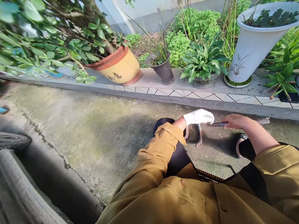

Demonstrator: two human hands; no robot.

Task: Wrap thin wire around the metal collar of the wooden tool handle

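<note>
My left hand (199,116), in a white glove, has its fingers curled downward and pressed together. What lies inside them, if anything, is hidden. Just below the glove is a bent brown stick-like piece (199,138) with a grey upper part; whether the glove touches it I cannot tell. My bare right hand (234,121) is closed around a dark brown rod (217,124), whose tip points left toward the glove. Beyond the right wrist shows a pale wooden end (263,120); whether it belongs to the rod is unclear.
A low tiled ledge (163,92) runs ahead, bearing a yellow pot (121,67), a dark pot (164,73), a leafy plant (205,62) and a tall white planter (247,46). Cracked concrete (93,124) spreads leftward. A grey curved object (25,189) stands at lower left.
</note>
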